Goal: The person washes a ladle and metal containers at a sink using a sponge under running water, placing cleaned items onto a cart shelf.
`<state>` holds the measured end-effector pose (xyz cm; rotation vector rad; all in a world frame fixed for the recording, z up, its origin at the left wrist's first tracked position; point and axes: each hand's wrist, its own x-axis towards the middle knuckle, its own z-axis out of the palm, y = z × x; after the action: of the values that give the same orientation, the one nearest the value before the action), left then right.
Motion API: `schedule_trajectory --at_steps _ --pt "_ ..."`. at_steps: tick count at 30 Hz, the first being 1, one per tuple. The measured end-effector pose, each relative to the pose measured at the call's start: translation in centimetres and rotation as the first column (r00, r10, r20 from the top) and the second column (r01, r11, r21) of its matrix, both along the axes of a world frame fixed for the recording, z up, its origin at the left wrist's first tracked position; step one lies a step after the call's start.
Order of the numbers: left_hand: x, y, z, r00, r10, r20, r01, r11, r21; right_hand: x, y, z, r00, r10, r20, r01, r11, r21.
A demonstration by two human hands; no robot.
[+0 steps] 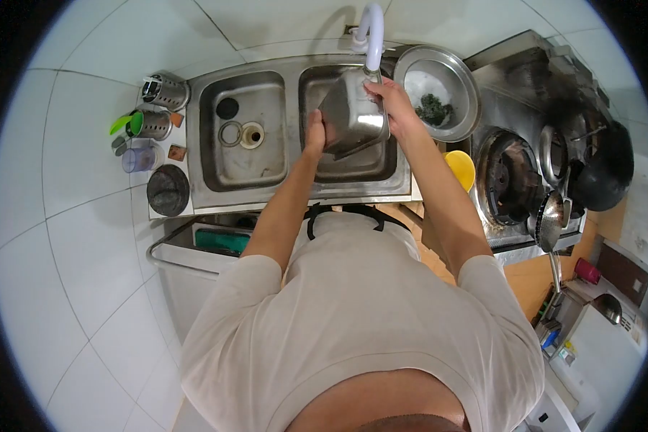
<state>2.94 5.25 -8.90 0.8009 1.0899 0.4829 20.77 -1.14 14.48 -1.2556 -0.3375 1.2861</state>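
Note:
A shiny steel pan (354, 108), deep and rectangular, is tilted over the right sink basin (374, 167), below the white faucet (374, 43). My left hand (315, 131) grips its left side, with the fingers partly hidden behind the metal. On the pan's right upper edge my right hand (396, 104) is closed, thumb on the near face. The faucet's spout ends right at the pan's upper edge. Whether water runs from it I cannot make out.
Left of the pan lies the other basin (266, 169) with a drain ring. A round steel bowl (471, 115) with dark green scraps stands at the right, near a yellow bowl (461, 171) and the gas stove (511, 176). Perforated steel holders (167, 92) line the left edge.

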Motion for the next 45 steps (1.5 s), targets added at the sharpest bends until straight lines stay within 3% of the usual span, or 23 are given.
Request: schedule_trajectory --at_steps 4,6,7,9,10,13,16,18,21,22,24,25,28,31,34,37,40,42,45 --pt "0.8 -4.1 9.2 0.973 0.005 0.232 -0.021 0.998 0.066 0.3 3.4 -2.0 0.987 -0.116 -0.110 0.110 0.992 -0.058" --pt "0.8 -4.4 9.8 0.960 -0.019 0.279 -0.013 0.994 0.113 0.5 4.4 -1.2 0.986 -0.146 -0.076 0.139 0.986 -0.097" --pt "0.7 -4.6 11.5 0.970 -0.075 0.231 -0.001 0.950 0.313 0.6 4.9 -1.0 0.986 -0.159 -0.057 0.151 0.982 -0.115" --pt "0.3 -5.4 14.3 0.983 -0.148 0.105 0.042 0.750 0.661 2.2 5.9 -2.2 0.967 -0.217 -0.134 0.207 0.974 -0.088" --pt "0.3 -5.3 14.2 0.957 -0.167 0.239 -0.023 0.773 0.634 2.7 6.3 -1.7 0.956 -0.238 -0.174 0.222 0.969 -0.107" --pt "-1.1 -5.7 19.1 0.986 -0.111 -0.122 0.157 0.412 0.898 3.8 6.5 -0.8 0.947 -0.258 -0.191 0.232 0.962 -0.145" --pt "-0.1 -5.2 20.9 0.994 -0.033 -0.105 0.110 0.421 0.900 2.8 6.0 -0.1 0.936 -0.296 -0.189 0.274 0.952 -0.134" --pt "0.9 -4.6 23.3 0.979 0.011 -0.205 0.176 0.470 0.865 1.1 5.5 0.1 0.955 -0.268 -0.127 0.255 0.960 -0.113" --pt "1.6 -3.5 23.0 0.959 0.047 -0.278 0.213 0.526 0.823 -0.8 5.3 -1.2 0.965 0.153 0.214 -0.081 0.947 -0.312" --pt "1.5 -3.0 22.0 0.955 0.056 -0.291 0.216 0.542 0.812 -1.5 5.6 -0.8 0.978 0.193 0.077 -0.167 0.951 -0.260" --pt "0.0 -1.8 18.9 0.954 0.100 -0.281 0.164 0.612 0.774 -2.5 6.3 0.0 0.938 0.288 -0.194 -0.314 0.942 -0.121" --pt "-0.9 -1.3 17.3 0.953 0.120 -0.277 0.138 0.643 0.753 -2.4 6.7 -0.2 0.941 0.324 -0.099 -0.338 0.924 -0.181" --pt "-2.7 -0.8 15.1 0.982 0.185 -0.027 -0.148 0.855 0.497 -1.4 8.5 -1.8 0.889 0.445 0.111 -0.386 0.857 -0.342" --pt "-4.2 -2.3 16.7 0.964 0.257 0.066 -0.264 0.907 0.327 -1.6 8.8 -1.8 0.882 0.461 0.100 -0.401 0.844 -0.355" --pt "-5.1 -2.8 15.7 0.935 0.338 0.109 -0.354 0.858 0.373 -2.3 8.3 -1.3 0.869 0.471 0.151 -0.402 0.850 -0.339" --pt "-6.0 -4.0 17.2 0.915 0.396 0.079 -0.401 0.872 0.279 -1.9 7.7 -0.9 0.769 0.578 0.273 -0.494 0.809 -0.318" --pt "-6.5 -4.4 17.1 0.860 0.474 0.186 -0.503 0.849 0.164 -1.9 7.6 -1.4 0.604 0.603 0.521 -0.457 0.798 -0.394" --pt "-6.9 -4.8 17.3 0.846 0.483 0.225 -0.517 0.845 0.132 -2.0 6.7 -1.8 0.717 0.498 0.489 -0.449 0.865 -0.223" --pt "-7.1 -5.2 17.8 0.823 0.505 0.262 -0.541 0.837 0.086 -1.2 7.2 -3.0 0.786 0.447 0.427 -0.416 0.893 -0.169"
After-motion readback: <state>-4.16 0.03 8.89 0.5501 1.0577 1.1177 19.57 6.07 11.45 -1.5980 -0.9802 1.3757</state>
